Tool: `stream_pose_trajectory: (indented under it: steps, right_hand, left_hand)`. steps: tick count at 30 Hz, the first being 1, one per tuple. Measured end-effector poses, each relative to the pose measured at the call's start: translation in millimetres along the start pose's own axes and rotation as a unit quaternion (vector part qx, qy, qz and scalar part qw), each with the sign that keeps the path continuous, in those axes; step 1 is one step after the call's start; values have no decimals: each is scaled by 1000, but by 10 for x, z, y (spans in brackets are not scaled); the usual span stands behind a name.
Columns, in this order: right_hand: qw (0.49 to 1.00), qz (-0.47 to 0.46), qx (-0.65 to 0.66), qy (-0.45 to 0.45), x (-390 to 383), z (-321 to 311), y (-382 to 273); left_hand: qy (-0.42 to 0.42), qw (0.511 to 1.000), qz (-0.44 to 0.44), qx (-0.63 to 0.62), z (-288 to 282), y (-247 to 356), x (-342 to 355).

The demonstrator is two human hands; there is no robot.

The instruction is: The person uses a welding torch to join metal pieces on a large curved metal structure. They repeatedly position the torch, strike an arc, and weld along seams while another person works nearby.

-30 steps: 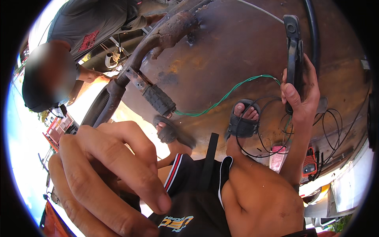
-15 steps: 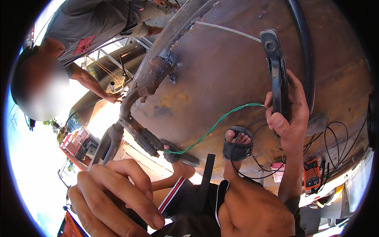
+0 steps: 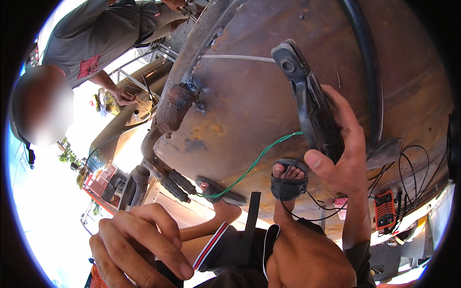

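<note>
My right hand (image 3: 343, 153) is wrapped around the handle of a black welding electrode holder (image 3: 307, 101). From the holder's jaw a thin grey welding rod (image 3: 237, 58) points left. The rod's far end is near the rusty bent pipe (image 3: 175, 108), which lies along the edge of a large curved steel surface (image 3: 249, 110). Dark, rough weld marks (image 3: 196, 93) show where the pipe meets the steel. At lower left, close to the camera, my left hand (image 3: 139, 242) has its fingers curled; what they hold, if anything, is hidden.
Twisted green wire (image 3: 259, 161) runs from near the holder to black clamped ends (image 3: 177, 185). Thin black cables loop at right beside an orange device (image 3: 384, 211). A thick black hose (image 3: 367, 62) crosses the steel. My sandalled foot (image 3: 289, 180) rests there. Another person (image 3: 91, 41) works at upper left.
My right hand has swung the electrode holder to the left and tilted it, bringing the rod's end lower and nearer the pipe's weld. My left hand has shifted slightly. The other person's hand has moved up-left.
</note>
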State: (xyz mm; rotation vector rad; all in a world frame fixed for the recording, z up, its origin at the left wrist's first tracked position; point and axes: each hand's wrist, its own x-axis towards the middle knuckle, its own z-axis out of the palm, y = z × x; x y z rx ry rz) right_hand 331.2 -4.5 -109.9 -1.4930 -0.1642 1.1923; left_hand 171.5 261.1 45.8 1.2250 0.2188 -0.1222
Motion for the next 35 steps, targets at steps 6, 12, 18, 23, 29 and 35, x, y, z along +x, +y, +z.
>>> stream_pose_trajectory:
  steps: [6,12,18,23,29,35]
  right_hand:
    - [1000,-12,-7,-15,32,25,7]
    - [988,-109,-111,5,31,52,37]
    - [984,-30,-31,172,-107,-128,-135]
    - [952,-130,-12,276,-224,-533,-170]
    - [898,-95,-37,427,-906,-1552,-23]
    - [785,-97,-83,606,-2513,-2438,-40]
  left_hand:
    - [11,1000,-18,8,44,124,4]
    - [28,999,22,36,55,108,13]
    - [206,978,43,6,376,175,-82]
    - [55,986,36,-152,268,259,-272]
    - [126,937,-323,-55,663,607,-470]
    - [9,983,69,-168,1306,-3,-393]
